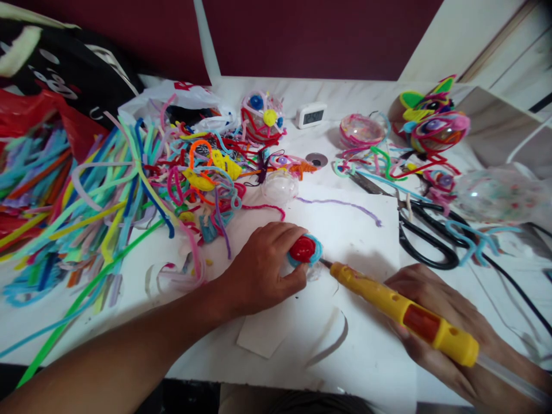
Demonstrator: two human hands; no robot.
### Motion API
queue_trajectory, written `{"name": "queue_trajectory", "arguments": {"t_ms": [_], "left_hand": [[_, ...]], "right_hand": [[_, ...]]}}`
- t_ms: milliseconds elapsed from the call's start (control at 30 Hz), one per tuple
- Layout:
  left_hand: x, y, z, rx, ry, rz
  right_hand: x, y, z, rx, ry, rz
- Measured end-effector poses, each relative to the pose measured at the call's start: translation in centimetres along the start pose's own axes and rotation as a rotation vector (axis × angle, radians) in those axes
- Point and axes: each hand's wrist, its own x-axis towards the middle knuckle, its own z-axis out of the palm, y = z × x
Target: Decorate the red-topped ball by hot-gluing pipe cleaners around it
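– Dark red wall stood behind the white table (345,98), didn't it? What held what?

– Yes. At nine o'clock a red bag (26,109) had pipe cleaners (86,190) spilling out of it across the tabletop. At one o'clock sat a clear pink bowl (361,131); I couldn't tell its contents. A clear ball (280,187) lay at the edge of the pile.

– And the arms?

– The left forearm came in from seven o'clock, bare, slanting up to the middle. The right wrist entered from five o'clock, lying low on the table.

– The hands?

– The left hand (263,270) was curled knuckles-up, fingers closed narrowly on a red cap (302,249) ringed with a light-blue pipe cleaner (318,248), pressing it onto a white paper sheet (345,230) at the centre. The right hand (435,305) was wrapped around a yellow glue pen (401,307), its nozzle pointing to ten o'clock and touching the ring's edge.

– Anything nearby?

– Black scissors (425,241) at twelve o'clock from the right hand, and a purple strand (340,204) above the cap.
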Motion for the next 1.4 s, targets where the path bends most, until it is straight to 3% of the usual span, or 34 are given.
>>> {"name": "queue_trajectory", "arguments": {"t_ms": [600, 967, 1267, 1400], "left_hand": [[-0.1, 0.1, 0.1, -0.013, -0.005, -0.008], [0.1, 0.2, -0.1, -0.022, -0.007, -0.027], [0.1, -0.1, 0.1, -0.050, 0.004, 0.001], [0.2, -0.2, 0.0, -0.040, -0.005, 0.004]], "right_hand": [[-0.3, 0.0, 0.5, -0.033, -0.017, -0.010], [1.0, -0.4, -1.3, -0.145, -0.070, -0.055], [1.1, -0.3, -1.0, -0.115, -0.052, 0.078], [1.0, -0.1, -1.0, -0.140, -0.015, 0.071]]}}
